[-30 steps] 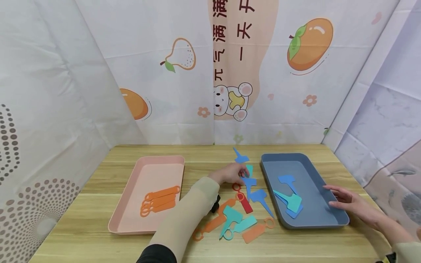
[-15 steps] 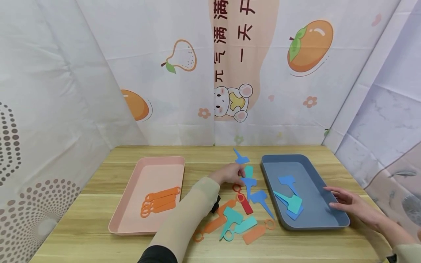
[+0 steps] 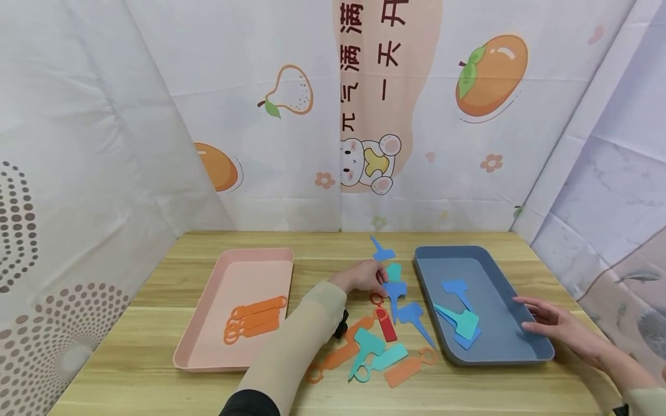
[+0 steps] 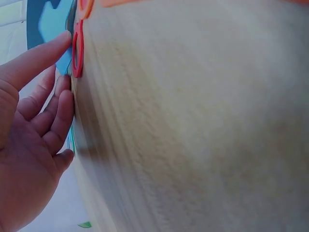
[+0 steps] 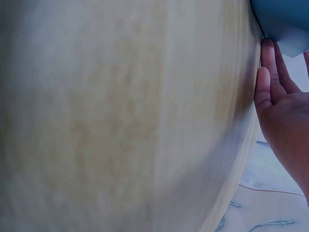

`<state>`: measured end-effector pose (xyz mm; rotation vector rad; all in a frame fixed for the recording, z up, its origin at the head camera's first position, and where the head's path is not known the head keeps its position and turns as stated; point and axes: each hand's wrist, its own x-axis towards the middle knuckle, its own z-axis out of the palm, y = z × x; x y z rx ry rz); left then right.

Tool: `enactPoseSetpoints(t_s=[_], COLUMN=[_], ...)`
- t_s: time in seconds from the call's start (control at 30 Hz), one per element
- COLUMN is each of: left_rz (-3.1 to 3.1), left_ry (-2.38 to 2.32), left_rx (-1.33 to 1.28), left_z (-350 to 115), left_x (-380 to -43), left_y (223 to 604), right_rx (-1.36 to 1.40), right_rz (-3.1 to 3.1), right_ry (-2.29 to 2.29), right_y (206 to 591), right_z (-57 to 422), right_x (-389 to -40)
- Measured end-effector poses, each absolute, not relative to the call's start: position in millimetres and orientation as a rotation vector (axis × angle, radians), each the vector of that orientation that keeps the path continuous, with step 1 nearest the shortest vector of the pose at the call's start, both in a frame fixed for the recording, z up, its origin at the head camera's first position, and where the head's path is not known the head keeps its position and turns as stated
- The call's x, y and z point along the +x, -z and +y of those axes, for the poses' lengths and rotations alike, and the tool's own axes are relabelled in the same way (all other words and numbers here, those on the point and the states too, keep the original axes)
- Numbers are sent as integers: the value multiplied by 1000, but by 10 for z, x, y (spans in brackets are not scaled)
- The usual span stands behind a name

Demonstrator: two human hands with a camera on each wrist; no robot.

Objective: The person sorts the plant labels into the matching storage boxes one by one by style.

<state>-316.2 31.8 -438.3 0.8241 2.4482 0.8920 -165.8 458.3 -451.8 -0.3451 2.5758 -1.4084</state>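
The red tag (image 3: 387, 327) is shifting; half-curled left hand (image 3: 362, 276) is touching a blue marker (image 3: 398, 289), grip unclear; right hand (image 3: 559, 327) is resting relaxed; both trays (image 3: 465, 264) are holding pieces (image 3: 465, 325), others waiting.

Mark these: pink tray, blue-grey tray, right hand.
Pink tray (image 3: 258, 274): head view, bare floor, toward the far end.
Blue-grey tray (image 3: 459, 266): head view, bare floor, toward the far end.
Right hand (image 3: 557, 327): head view, middle of the hand.

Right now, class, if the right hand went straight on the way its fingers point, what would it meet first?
The blue-grey tray: its side wall lies against, or just ahead of, the right hand. Actual contact is hard to judge.
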Motion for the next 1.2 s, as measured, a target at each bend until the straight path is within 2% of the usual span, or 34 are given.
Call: enactPoseSetpoints(t_s=[0.4, 0.63, 1.2], left_rz=[2377, 2339, 2336], left_ry=[-994, -1156, -1664], left_rx=[951, 889, 818], left_z=[283, 306, 499], left_x=[-3210, -3180, -3177], left_y=[4457, 4443, 3967], right_rx=[-381, -364, -345], right_rz=[2596, 2579, 2580], right_ry=[1411, 1416, 1415], right_y=[4543, 4532, 4519], right_z=[4602, 4595, 4581], right_x=[-1663, -1657, -1644])
